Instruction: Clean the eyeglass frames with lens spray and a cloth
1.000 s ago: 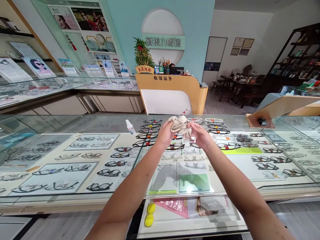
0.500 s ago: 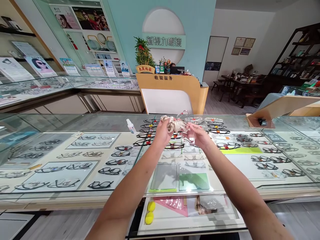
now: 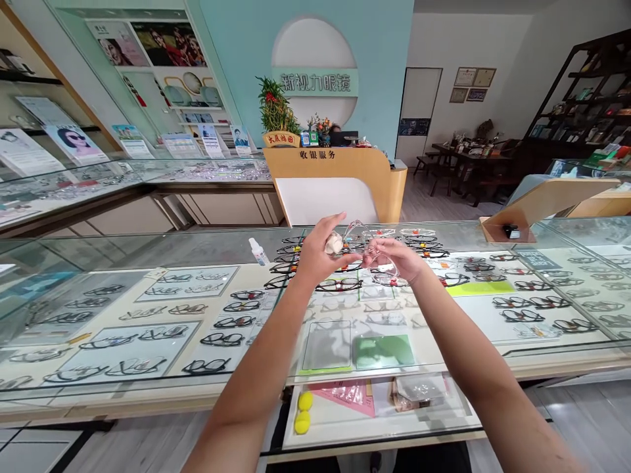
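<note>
My left hand keeps a crumpled cream cloth against its palm, with thumb and forefinger spread wide apart. Just to its right, my right hand pinches a pair of clear-framed eyeglasses above the glass counter. One transparent part of the frame rises between the two hands. The left thumb tip comes close to the glasses; whether it touches them I cannot tell. Beneath and behind the hands lie rows of eyeglasses, among them a dark pair with a red tag.
A small white spray bottle stands left of the hands. The glass display counter holds more eyeglasses on trays. Below it, an open drawer contains yellow round cases. A wooden-backed mirror stand is at right.
The cloth, earlier spread between both hands over the glasses, is now bunched in my left palm. My left thumb and forefinger have opened, and the right hand holds the glasses apart from the cloth.
</note>
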`<state>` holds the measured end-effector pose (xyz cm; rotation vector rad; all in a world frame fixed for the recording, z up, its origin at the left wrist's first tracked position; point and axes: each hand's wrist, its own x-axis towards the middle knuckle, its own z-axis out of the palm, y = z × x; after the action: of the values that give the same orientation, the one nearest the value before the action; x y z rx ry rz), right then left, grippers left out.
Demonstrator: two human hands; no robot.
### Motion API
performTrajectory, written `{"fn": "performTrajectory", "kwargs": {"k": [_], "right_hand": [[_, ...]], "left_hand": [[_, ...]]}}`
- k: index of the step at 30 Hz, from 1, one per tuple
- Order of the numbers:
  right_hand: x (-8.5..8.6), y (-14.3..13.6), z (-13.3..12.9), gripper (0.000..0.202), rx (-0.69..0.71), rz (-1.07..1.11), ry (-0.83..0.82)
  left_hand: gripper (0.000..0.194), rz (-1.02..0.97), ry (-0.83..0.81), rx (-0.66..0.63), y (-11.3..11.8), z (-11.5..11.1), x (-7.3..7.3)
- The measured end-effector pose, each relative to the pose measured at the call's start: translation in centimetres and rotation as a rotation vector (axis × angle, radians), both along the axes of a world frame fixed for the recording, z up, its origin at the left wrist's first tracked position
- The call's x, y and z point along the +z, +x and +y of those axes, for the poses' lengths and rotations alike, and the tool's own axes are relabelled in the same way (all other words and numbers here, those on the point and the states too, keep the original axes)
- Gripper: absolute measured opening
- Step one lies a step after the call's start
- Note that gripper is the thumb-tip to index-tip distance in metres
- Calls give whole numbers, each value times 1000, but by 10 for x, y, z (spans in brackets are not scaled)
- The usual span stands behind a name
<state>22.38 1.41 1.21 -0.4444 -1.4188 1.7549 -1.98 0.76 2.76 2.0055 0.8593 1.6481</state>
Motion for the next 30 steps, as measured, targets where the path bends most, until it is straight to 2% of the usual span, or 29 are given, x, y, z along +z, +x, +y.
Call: {"fn": "performTrajectory", "kwargs": {"k": [5,9,11,12,13,15,17,18,21,24,26,30], "right_hand": [[24,14,1,41,77,-78,58],[63,16,-6,39,166,-157,171],[87,17,-12,40,126,-213,272],[98,18,-16,39,33,-231,356],[108,20,-20,37,-119,-229,462],[124,23,-30,31,-537,-153,695],[132,23,-43,27,-894,-55,877],[133,21,-51,25,-993,-37,946],[131,9,-73,33,-1077,-133,1110],[128,-5,-87,55,-1106,-280,1203],[128,-11,-90,61,-1139,-333,1225],[128,-15,-82,57,-1211,-364,1237]], "left_hand": [[80,136,29,-62,-1,-14,27],[81,250,170,-37,-9,-19,56],[81,264,263,-11,-13,-20,73],[80,260,314,14,-15,-20,81],[80,248,364,51,-17,-20,89],[81,186,453,165,-19,-20,101],[83,89,529,305,-19,-21,107],[83,39,556,372,-18,-23,108],[75,-76,600,483,-14,-30,106],[64,-124,604,486,-12,-38,102],[62,-122,595,497,-11,-42,102],[65,-72,544,515,-11,-44,105]]}}
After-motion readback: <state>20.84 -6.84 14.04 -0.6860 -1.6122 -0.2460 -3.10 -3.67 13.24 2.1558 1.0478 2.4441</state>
